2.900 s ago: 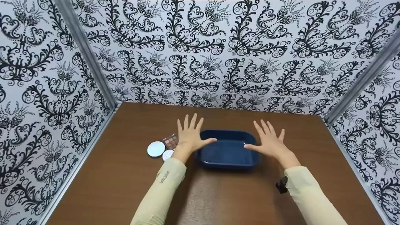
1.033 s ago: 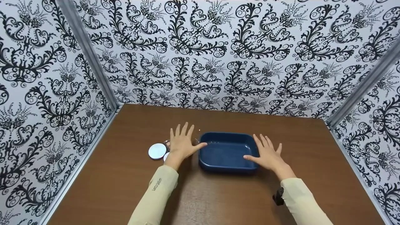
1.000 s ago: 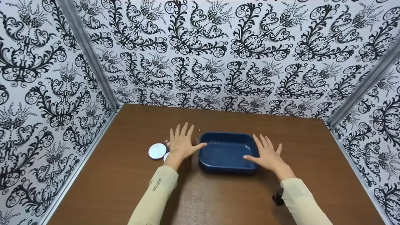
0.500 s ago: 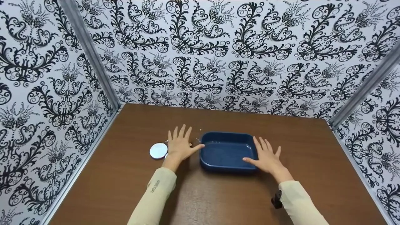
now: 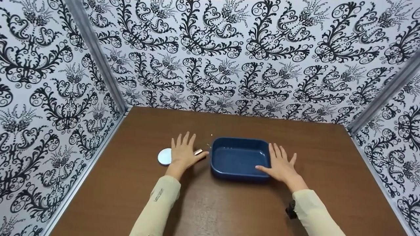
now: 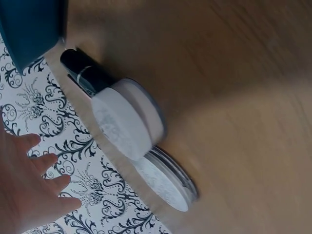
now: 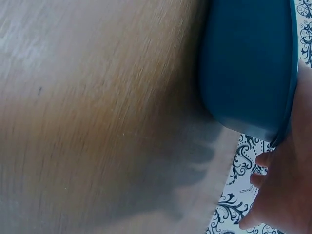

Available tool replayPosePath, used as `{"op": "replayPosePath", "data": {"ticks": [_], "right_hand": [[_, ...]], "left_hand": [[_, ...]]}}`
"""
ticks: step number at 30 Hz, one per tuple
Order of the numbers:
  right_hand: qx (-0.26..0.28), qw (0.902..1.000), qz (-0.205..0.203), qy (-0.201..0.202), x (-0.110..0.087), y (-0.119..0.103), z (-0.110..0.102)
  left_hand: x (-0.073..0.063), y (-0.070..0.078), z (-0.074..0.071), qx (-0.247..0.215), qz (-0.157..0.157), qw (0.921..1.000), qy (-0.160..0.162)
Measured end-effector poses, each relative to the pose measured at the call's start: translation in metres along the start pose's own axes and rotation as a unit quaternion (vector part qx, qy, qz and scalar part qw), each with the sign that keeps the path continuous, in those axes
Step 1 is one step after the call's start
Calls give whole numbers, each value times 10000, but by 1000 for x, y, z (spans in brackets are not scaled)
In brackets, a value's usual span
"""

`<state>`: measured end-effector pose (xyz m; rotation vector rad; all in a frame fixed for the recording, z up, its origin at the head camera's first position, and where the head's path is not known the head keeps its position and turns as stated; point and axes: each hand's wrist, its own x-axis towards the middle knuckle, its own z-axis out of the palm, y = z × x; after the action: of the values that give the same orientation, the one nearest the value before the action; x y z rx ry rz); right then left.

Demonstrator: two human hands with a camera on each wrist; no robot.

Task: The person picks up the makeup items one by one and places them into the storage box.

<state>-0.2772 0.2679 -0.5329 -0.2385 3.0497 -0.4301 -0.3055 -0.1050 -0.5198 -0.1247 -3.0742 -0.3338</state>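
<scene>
My left hand [image 5: 182, 154], fingers spread, hovers over a group of cosmetics left of the blue rectangular dish [image 5: 241, 173]. Partly under it lies a pale round compact [image 5: 164, 156], and a dark tube with a shiny band [image 5: 198, 152] shows by the thumb. The left wrist view has a white round jar [image 6: 122, 122], a flat white round case [image 6: 163, 180] and the black tube [image 6: 85, 70], all apart from the fingers. My right hand [image 5: 280, 167] is spread at the dish's right rim, thumb overlapping the inside. Nothing is held; the eyeshadow palette is hidden.
The brown table [image 5: 226, 209] runs back to a black-and-white patterned wall [image 5: 210, 65]. Metal posts stand at both rear corners. Small bright specks lie behind the dish's left corner. A black device [image 5: 290, 209] is strapped at the right wrist.
My left hand has moved left and away from the dish, covering the palette and small jar and uncovering the tube. My right hand has come slightly lower, to the dish's right rim.
</scene>
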Motion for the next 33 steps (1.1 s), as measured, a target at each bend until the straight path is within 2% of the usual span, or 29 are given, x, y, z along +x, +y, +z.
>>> {"op": "replayPosePath", "data": {"ticks": [4, 9, 13, 22, 27, 33], "right_hand": [[16, 10000, 2, 62, -1, -1, 1], [80, 9999, -9, 68, -1, -2, 0], [128, 9999, 7, 94, -2, -2, 0], [182, 9998, 27, 33, -3, -2, 0], [140, 9999, 20, 70, -3, -1, 0], [154, 9999, 45, 46, -4, -2, 0]], "left_hand": [[-2, -9, 2, -158, -28, 9999, -34], [-6, -19, 4, -53, -61, 9999, -101], [-11, -25, 3, -41, -4, 10000, -17], [-26, -31, 1, -331, 106, 9994, 42], [-32, -34, -1, -248, 202, 9995, -59], [-38, -38, 0, -421, 219, 9988, -150]]}}
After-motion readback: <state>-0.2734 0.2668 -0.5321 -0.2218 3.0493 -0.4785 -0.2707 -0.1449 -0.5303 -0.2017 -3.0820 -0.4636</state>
